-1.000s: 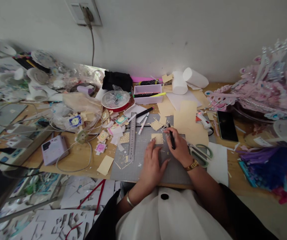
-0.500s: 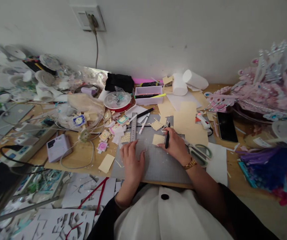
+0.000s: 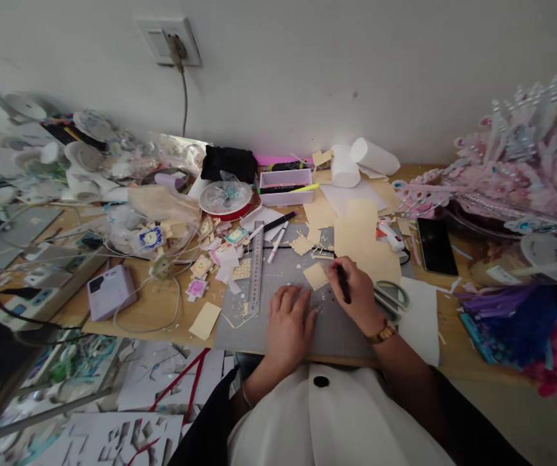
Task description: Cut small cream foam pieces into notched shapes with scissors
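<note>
While the right hand (image 3: 353, 294) is gripping a black pen-like tool (image 3: 343, 285) between closed fingers, the left hand (image 3: 288, 327) is lying palm down and slightly spread, holding nothing. The two hands are staying clear of each other. The cream card piece (image 3: 316, 276) is lying flat on the grey mat (image 3: 273, 336), between the hands and slightly beyond them. The right fingers are reaching its near-right edge; whether they are touching it, the view is not showing clearly.

Status: several small pieces to the left are already carrying coloured drawings, including a pink one (image 3: 196, 288) and a blue one (image 3: 150, 237), and are appearing finished. A gridded piece (image 3: 242, 269) beside the ruler (image 3: 255, 272) is seemingly standing at an intermediate stage. The card piece between the hands is showing no clear marking, so work on it is probably remaining. A blank card (image 3: 205, 321) is lying at the table's front edge, apparently unworked.

Materials: the cards are appearing thin, matte and roughly rectangular. The large cream sheet (image 3: 360, 233) is looking similar in stock. Narrow, irregular offcuts (image 3: 301, 244) are lying behind the card piece. The ruler is presenting a straight, grey, metallic-looking strip; the scissors (image 3: 392, 298) are showing rounded, pale green handle loops.
</note>
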`<action>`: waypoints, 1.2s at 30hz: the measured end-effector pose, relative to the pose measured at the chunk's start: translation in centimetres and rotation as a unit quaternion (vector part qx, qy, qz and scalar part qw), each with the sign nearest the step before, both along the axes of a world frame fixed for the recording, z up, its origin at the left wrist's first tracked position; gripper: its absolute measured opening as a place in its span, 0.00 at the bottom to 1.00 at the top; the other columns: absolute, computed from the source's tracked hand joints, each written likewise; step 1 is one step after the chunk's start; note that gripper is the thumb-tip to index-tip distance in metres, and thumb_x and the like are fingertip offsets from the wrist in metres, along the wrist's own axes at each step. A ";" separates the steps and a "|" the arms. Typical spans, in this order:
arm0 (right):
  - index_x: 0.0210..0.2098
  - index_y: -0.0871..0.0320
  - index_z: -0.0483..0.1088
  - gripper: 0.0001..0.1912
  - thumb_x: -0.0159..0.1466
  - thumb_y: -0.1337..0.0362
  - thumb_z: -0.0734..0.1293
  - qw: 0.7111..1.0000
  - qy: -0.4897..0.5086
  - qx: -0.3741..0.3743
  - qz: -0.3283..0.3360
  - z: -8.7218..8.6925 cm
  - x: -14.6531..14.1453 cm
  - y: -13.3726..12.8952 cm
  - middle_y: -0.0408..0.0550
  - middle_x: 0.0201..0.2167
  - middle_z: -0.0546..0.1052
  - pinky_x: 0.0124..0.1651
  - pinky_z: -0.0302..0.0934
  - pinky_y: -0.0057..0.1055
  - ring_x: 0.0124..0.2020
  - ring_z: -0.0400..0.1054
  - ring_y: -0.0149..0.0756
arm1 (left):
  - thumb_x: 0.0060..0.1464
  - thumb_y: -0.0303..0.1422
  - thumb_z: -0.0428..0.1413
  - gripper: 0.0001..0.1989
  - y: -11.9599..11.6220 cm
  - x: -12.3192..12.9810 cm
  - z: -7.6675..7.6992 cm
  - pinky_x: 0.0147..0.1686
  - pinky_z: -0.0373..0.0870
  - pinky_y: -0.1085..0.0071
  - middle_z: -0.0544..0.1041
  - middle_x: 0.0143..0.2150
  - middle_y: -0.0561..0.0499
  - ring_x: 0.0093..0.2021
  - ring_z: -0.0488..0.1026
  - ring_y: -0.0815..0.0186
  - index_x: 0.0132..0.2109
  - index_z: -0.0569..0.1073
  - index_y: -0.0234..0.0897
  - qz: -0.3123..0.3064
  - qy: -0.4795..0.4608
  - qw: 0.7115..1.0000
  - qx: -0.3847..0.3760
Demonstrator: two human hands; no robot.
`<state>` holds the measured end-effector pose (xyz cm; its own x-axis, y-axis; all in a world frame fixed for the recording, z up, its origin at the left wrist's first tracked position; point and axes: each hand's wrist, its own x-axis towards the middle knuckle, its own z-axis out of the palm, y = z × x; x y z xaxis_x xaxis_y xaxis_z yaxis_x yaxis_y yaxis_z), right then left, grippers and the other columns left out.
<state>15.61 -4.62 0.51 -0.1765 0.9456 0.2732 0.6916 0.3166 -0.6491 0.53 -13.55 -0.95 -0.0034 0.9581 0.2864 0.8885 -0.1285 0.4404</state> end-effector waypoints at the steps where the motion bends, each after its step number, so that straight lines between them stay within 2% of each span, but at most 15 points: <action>1: 0.34 0.54 0.67 0.13 0.70 0.54 0.58 0.999 0.032 0.003 0.008 0.4 0.2 0.1 0.43 0.25 0.74 0.31 0.58 0.30 0.26 0.70 0.36 | 0.61 0.35 0.54 0.19 0.0 0.5 -0.1 0.58 0.67 0.52 0.74 0.58 0.41 0.59 0.67 0.51 0.58 0.72 0.36 -0.010 0.018 1.000 -0.015; 3: 0.32 0.53 0.67 0.16 0.71 0.55 0.56 0.996 0.080 -0.008 0.025 1.1 0.3 0.2 0.44 0.25 0.74 0.33 0.60 0.31 0.28 0.70 0.36 | 0.61 0.39 0.54 0.27 0.1 1.5 -0.4 0.61 0.63 0.48 0.68 0.64 0.38 0.65 0.62 0.48 0.64 0.66 0.34 -0.029 0.055 0.997 -0.034; 5: 0.35 0.53 0.69 0.16 0.71 0.55 0.55 0.992 0.117 -0.036 0.022 1.3 0.2 0.3 0.44 0.25 0.74 0.33 0.61 0.31 0.28 0.69 0.36 | 0.61 0.44 0.53 0.32 0.3 2.2 -0.8 0.64 0.59 0.44 0.62 0.69 0.36 0.69 0.57 0.47 0.67 0.61 0.32 -0.053 0.080 0.994 -0.049; 8: 0.41 0.54 0.69 0.10 0.67 0.57 0.60 0.978 0.191 -0.078 0.005 0.6 -0.2 0.6 0.42 0.26 0.74 0.33 0.64 0.31 0.28 0.69 0.35 | 0.63 0.47 0.48 0.34 0.7 2.5 -1.4 0.66 0.55 0.44 0.60 0.70 0.37 0.70 0.55 0.50 0.69 0.57 0.31 -0.086 0.087 0.990 -0.069; 11: 0.37 0.54 0.69 0.06 0.62 0.60 0.64 0.964 0.243 -0.105 0.035 -0.8 -0.6 1.0 0.44 0.30 0.77 0.36 0.67 0.31 0.31 0.71 0.35 | 0.64 0.49 0.46 0.35 0.9 2.0 -1.5 0.67 0.53 0.43 0.61 0.70 0.37 0.70 0.57 0.51 0.69 0.56 0.30 -0.109 0.088 0.987 -0.078; 15: 0.28 0.55 0.69 0.06 0.60 0.61 0.65 0.968 0.230 -0.099 0.016 -1.9 -1.0 1.3 0.43 0.26 0.76 0.35 0.67 0.33 0.29 0.71 0.36 | 0.64 0.49 0.47 0.36 0.9 0.9 -1.3 0.67 0.53 0.44 0.62 0.69 0.37 0.70 0.57 0.52 0.69 0.56 0.29 -0.134 0.097 0.983 -0.080; 20: 0.32 0.55 0.71 0.05 0.60 0.62 0.64 0.976 0.206 -0.071 0.014 -2.1 -1.3 0.8 0.43 0.27 0.77 0.35 0.67 0.33 0.29 0.71 0.36 | 0.63 0.46 0.50 0.34 1.2 -0.2 -1.2 0.67 0.55 0.46 0.64 0.68 0.36 0.69 0.59 0.53 0.68 0.58 0.30 -0.160 0.099 0.979 -0.076; 23: 0.28 0.54 0.68 0.07 0.62 0.60 0.63 0.980 0.193 -0.056 0.003 -2.1 -1.4 0.5 0.42 0.23 0.74 0.33 0.66 0.33 0.26 0.69 0.35 | 0.63 0.45 0.51 0.31 1.7 -0.6 -1.2 0.67 0.56 0.46 0.65 0.67 0.37 0.68 0.60 0.53 0.67 0.61 0.31 -0.172 0.102 0.977 -0.080; 28: 0.29 0.53 0.66 0.09 0.64 0.57 0.63 0.974 0.209 -0.092 -0.006 -2.8 -1.3 0.3 0.41 0.21 0.72 0.28 0.65 0.32 0.23 0.68 0.35 | 0.64 0.42 0.50 0.28 2.3 -1.0 -1.1 0.68 0.52 0.43 0.63 0.69 0.42 0.70 0.57 0.52 0.67 0.62 0.35 -0.161 0.105 0.978 -0.079; 32: 0.31 0.53 0.66 0.09 0.65 0.57 0.63 0.962 0.242 -0.128 -0.011 -3.1 -1.4 0.2 0.42 0.22 0.73 0.28 0.66 0.33 0.23 0.69 0.36 | 0.63 0.44 0.50 0.32 1.9 -0.6 -1.2 0.68 0.52 0.44 0.63 0.68 0.37 0.70 0.55 0.50 0.67 0.60 0.27 -0.111 0.116 0.984 -0.079; 36: 0.31 0.53 0.66 0.08 0.65 0.57 0.63 0.968 0.233 -0.096 -0.001 -2.8 -1.4 0.3 0.41 0.22 0.72 0.29 0.65 0.33 0.24 0.68 0.35 | 0.64 0.44 0.50 0.33 0.7 0.5 -1.1 0.68 0.53 0.46 0.60 0.70 0.37 0.71 0.55 0.50 0.68 0.58 0.28 -0.089 0.126 0.985 -0.078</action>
